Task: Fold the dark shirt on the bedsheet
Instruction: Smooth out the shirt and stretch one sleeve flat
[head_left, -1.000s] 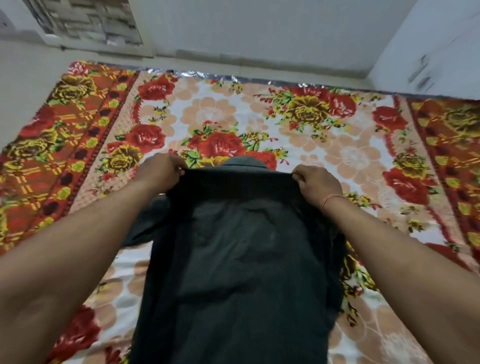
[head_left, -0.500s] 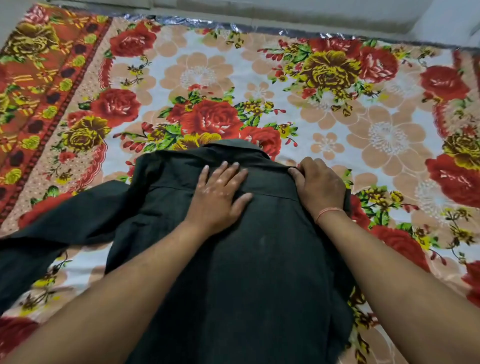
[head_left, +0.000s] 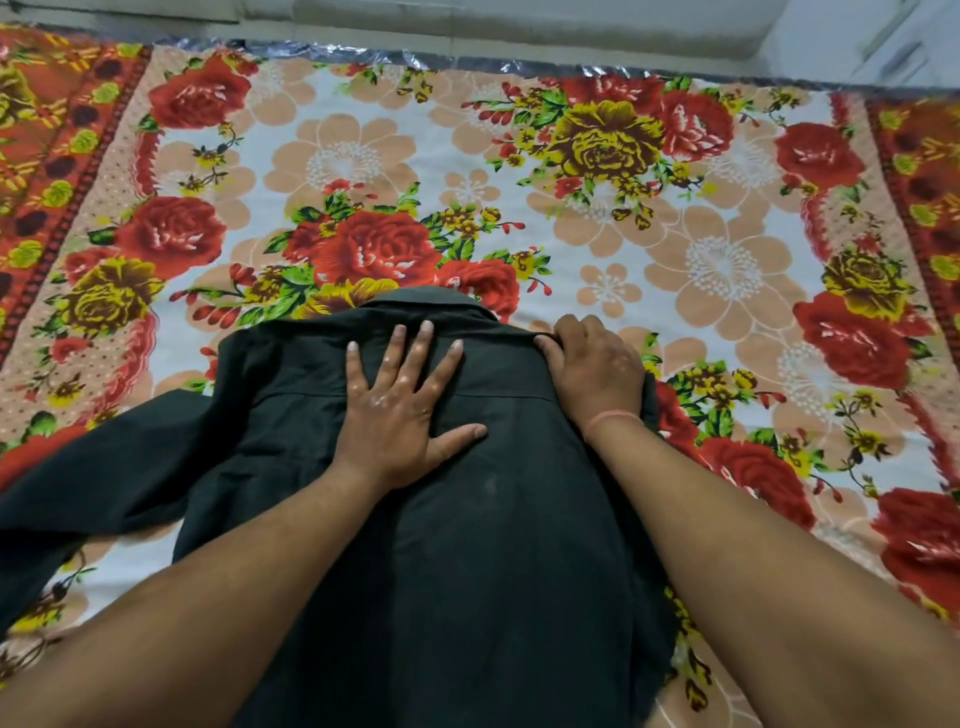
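The dark shirt lies back side up on the flowered bedsheet, collar pointing away from me. Its left sleeve spreads out to the lower left. My left hand rests flat on the upper back just below the collar, fingers spread. My right hand sits on the right shoulder with the fingers curled over the fabric edge, gripping it. A thin orange band circles my right wrist. The right sleeve is hidden under the shirt body and my arm.
The bedsheet has a red and yellow patterned border on the left and right. A shiny silver edge runs along its far side, with pale floor and a wall beyond.
One second ago both hands pinched the shoulders. My left hand has since let go and lies flat on the back; the left sleeve has spread out to the left. The view has dipped closer.
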